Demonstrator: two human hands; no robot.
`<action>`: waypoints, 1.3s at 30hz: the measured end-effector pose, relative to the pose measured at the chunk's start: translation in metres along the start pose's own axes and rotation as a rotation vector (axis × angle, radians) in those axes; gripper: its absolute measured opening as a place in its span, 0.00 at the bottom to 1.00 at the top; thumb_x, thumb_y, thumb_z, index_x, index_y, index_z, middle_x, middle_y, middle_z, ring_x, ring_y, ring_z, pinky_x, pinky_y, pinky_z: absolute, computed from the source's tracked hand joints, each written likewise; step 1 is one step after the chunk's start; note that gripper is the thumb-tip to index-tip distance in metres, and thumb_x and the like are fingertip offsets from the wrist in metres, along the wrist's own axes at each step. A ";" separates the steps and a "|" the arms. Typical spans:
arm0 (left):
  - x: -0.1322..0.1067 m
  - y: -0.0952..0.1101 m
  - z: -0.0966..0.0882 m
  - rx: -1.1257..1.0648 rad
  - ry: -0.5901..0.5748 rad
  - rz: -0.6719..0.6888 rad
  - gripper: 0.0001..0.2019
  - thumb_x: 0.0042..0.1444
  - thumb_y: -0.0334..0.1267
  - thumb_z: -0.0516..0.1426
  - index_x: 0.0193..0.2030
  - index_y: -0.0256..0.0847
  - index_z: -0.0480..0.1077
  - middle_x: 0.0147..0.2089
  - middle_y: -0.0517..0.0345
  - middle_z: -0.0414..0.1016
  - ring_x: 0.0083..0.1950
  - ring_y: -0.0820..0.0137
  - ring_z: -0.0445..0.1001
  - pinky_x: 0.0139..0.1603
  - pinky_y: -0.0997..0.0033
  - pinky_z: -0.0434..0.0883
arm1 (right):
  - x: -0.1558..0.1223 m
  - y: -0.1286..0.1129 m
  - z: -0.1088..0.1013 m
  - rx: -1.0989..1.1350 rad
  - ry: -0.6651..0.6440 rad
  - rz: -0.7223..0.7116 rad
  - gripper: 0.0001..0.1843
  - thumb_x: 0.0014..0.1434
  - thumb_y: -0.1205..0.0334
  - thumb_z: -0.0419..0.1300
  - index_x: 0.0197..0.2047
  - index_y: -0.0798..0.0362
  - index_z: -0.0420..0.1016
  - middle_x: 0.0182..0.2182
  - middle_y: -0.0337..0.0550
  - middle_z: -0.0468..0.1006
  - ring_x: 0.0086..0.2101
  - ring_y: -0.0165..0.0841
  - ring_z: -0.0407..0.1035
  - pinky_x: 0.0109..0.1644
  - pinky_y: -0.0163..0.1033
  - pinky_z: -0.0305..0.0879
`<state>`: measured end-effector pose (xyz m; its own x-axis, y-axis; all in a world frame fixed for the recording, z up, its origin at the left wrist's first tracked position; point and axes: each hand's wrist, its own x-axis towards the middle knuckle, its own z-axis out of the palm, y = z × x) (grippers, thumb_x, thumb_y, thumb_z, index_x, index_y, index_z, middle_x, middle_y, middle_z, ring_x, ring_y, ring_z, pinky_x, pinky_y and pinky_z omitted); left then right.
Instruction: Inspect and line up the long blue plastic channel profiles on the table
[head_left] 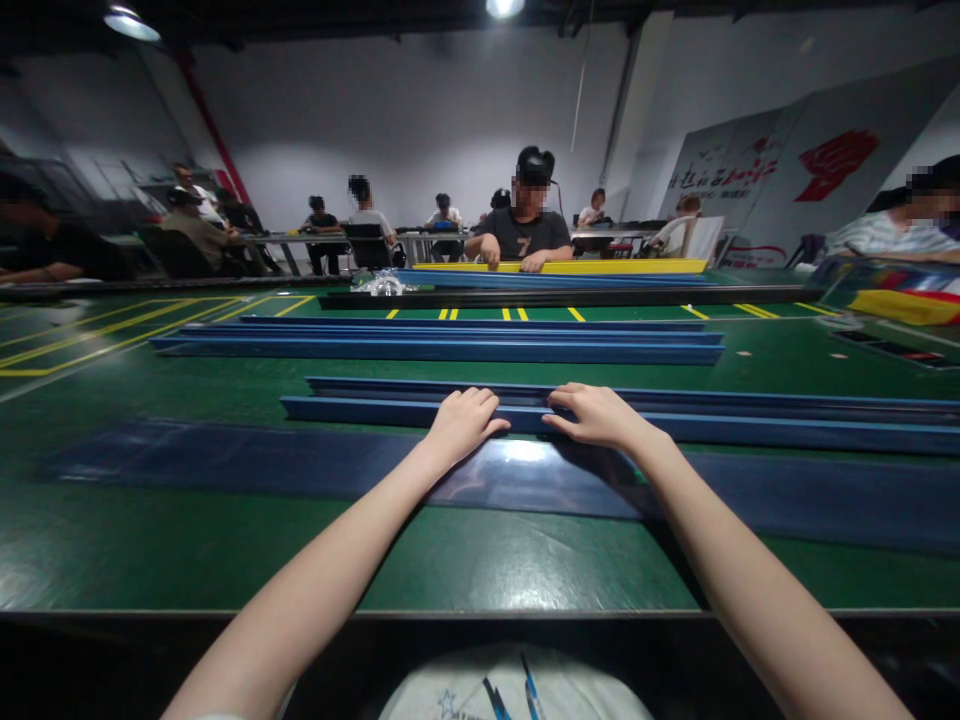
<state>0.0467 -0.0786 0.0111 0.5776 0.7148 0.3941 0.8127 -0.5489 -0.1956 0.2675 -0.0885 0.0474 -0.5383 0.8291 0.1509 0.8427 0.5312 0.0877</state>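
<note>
A long blue channel strip (360, 409) with raised walls lies across the table in front of me. My left hand (465, 415) is closed over its near wall, fingers curled over the top and thumb on the near side. A little to the right, my right hand (589, 412) grips the same wall in the same way, with a short gap between the two hands. Nearer to me lies a flat, glossy, dark blue translucent strip (247, 462), partly under my forearms. The undersides of my fingers are hidden.
More blue strips (435, 350) lie beyond, parallel to mine. Behind them are a long black bar (570, 297) and crumpled clear plastic (385, 284). Across the green table (465, 570), a person (529, 235) handles a yellow strip (622, 267). Flat dark items (896, 350) lie at the right.
</note>
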 end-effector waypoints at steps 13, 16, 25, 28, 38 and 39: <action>0.000 -0.003 -0.003 0.004 0.033 -0.021 0.17 0.54 0.53 0.53 0.37 0.39 0.66 0.40 0.53 0.70 0.43 0.65 0.66 0.39 0.68 0.61 | 0.000 0.004 0.001 0.098 0.064 0.015 0.14 0.57 0.51 0.52 0.37 0.53 0.69 0.34 0.44 0.74 0.34 0.33 0.67 0.33 0.34 0.54; 0.001 -0.005 -0.007 -0.011 0.047 -0.037 0.18 0.52 0.54 0.55 0.35 0.39 0.65 0.39 0.53 0.69 0.42 0.65 0.65 0.38 0.68 0.61 | 0.001 0.003 0.001 0.120 0.059 0.022 0.11 0.57 0.53 0.53 0.35 0.52 0.69 0.33 0.43 0.74 0.33 0.32 0.66 0.32 0.34 0.52; 0.002 -0.005 -0.008 -0.028 0.034 -0.057 0.18 0.51 0.55 0.54 0.34 0.39 0.65 0.37 0.55 0.69 0.39 0.67 0.65 0.37 0.69 0.61 | 0.001 0.003 0.001 0.074 0.056 0.021 0.12 0.57 0.53 0.53 0.32 0.52 0.69 0.31 0.42 0.73 0.31 0.31 0.66 0.29 0.34 0.49; 0.002 -0.005 -0.008 -0.036 0.028 -0.063 0.18 0.52 0.55 0.54 0.34 0.39 0.65 0.37 0.55 0.69 0.39 0.67 0.66 0.37 0.70 0.61 | 0.001 0.001 0.003 0.071 0.044 0.020 0.14 0.59 0.52 0.50 0.32 0.53 0.69 0.32 0.43 0.74 0.32 0.32 0.67 0.31 0.34 0.50; 0.001 -0.004 -0.004 -0.033 0.006 -0.049 0.17 0.54 0.53 0.53 0.35 0.38 0.67 0.38 0.54 0.72 0.42 0.66 0.68 0.38 0.69 0.61 | 0.005 -0.009 0.012 0.013 0.004 -0.010 0.16 0.61 0.51 0.48 0.37 0.53 0.70 0.36 0.46 0.75 0.37 0.34 0.69 0.33 0.34 0.53; 0.001 -0.003 -0.003 -0.032 -0.002 -0.048 0.17 0.55 0.53 0.52 0.35 0.38 0.67 0.38 0.54 0.72 0.42 0.66 0.69 0.38 0.69 0.61 | 0.005 -0.009 0.012 0.013 -0.001 -0.007 0.16 0.61 0.51 0.48 0.37 0.53 0.70 0.37 0.46 0.75 0.37 0.35 0.69 0.33 0.34 0.54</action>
<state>0.0441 -0.0775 0.0149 0.5384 0.7413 0.4007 0.8365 -0.5275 -0.1481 0.2571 -0.0870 0.0357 -0.5438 0.8257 0.1499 0.8390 0.5388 0.0755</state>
